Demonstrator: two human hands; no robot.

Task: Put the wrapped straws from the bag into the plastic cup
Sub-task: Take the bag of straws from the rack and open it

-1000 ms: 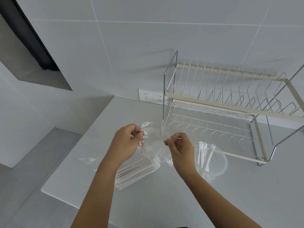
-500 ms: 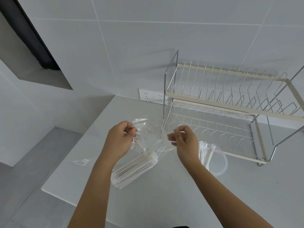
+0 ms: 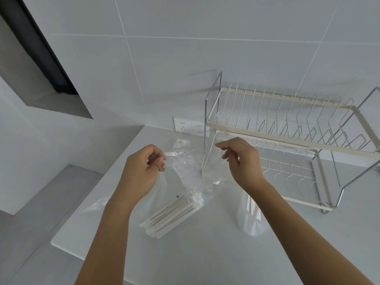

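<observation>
Now both hands pinch the bag's mouth: left hand (image 3: 141,173), right hand (image 3: 242,161), bag (image 3: 185,173). Wrapped straws (image 3: 172,214) lie below, pointing toward the right hand, nearer the plastic cup (image 3: 249,219).

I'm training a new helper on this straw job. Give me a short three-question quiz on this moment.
1. True or false: both hands grip the clear bag.
2. Where does the bundle of wrapped straws sit? A in the bag, B on the dish rack.
3. What partly hides the plastic cup?
Key: 1 true, left hand and right hand pinch its top. 2 A. 3 the right forearm.
</observation>
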